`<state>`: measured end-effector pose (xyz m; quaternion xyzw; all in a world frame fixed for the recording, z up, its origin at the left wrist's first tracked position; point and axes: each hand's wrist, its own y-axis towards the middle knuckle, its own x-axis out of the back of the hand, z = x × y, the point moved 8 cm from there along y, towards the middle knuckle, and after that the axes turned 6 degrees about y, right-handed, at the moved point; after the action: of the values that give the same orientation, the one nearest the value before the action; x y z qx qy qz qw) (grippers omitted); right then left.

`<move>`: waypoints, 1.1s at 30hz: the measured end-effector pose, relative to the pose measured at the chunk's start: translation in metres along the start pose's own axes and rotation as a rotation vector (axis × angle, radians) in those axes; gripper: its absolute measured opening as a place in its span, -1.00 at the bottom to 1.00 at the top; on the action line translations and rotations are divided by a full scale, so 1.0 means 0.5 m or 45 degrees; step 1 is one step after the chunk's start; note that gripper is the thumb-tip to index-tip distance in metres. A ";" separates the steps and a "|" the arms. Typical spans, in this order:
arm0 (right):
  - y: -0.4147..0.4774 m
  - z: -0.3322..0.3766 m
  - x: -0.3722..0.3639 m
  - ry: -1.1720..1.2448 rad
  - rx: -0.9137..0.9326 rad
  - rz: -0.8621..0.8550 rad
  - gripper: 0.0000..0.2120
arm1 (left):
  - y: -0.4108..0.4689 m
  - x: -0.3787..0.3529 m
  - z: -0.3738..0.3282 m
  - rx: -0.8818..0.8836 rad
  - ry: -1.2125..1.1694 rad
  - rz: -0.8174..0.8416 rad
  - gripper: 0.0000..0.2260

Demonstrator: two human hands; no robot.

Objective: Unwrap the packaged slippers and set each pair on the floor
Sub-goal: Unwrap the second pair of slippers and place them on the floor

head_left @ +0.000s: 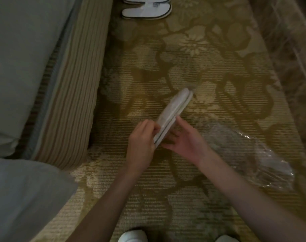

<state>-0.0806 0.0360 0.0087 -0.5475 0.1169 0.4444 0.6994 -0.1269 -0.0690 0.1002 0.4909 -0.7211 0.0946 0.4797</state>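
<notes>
A pair of white slippers (175,109), pressed sole to sole inside clear plastic wrap, is held edge-up above the carpet. My left hand (141,142) pinches its near end from the left. My right hand (185,138) grips the same end from the right, fingers spread along the side. A second white pair (147,8) lies flat on the carpet at the top of the view, unwrapped. An empty clear plastic wrapper (257,154) lies crumpled on the carpet to the right of my right forearm.
A bed with a striped base (68,95) and grey-green cover runs along the left. The patterned gold carpet (166,189) covers the floor. White slipper toes (133,236) show at the bottom edge. A marble strip (288,41) borders the right.
</notes>
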 end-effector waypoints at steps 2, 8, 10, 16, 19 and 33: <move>0.004 0.007 -0.001 0.056 -0.028 0.007 -0.44 | -0.005 -0.001 -0.015 -0.187 0.112 0.048 -0.92; 0.019 0.030 0.040 0.138 0.033 -0.249 -0.69 | -0.023 0.001 -0.026 -0.495 0.219 0.129 -0.86; 0.020 0.036 0.053 0.183 0.055 -0.337 -0.82 | -0.023 0.003 -0.016 -0.482 0.174 0.143 -0.92; 0.024 0.044 0.071 0.399 0.169 -0.373 -0.82 | -0.022 -0.003 0.058 0.110 -0.107 0.162 -0.96; 0.025 0.041 0.073 0.431 0.223 -0.366 -0.77 | -0.027 -0.004 0.083 0.398 -0.258 0.061 -0.96; 0.015 0.047 0.077 0.491 0.349 -0.308 -0.46 | -0.070 -0.046 0.135 1.202 -0.784 -0.080 -0.96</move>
<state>-0.0716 0.0753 -0.0123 -0.5322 0.2408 0.2253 0.7797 -0.1380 -0.1133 0.0351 0.6785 -0.6922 0.2449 -0.0221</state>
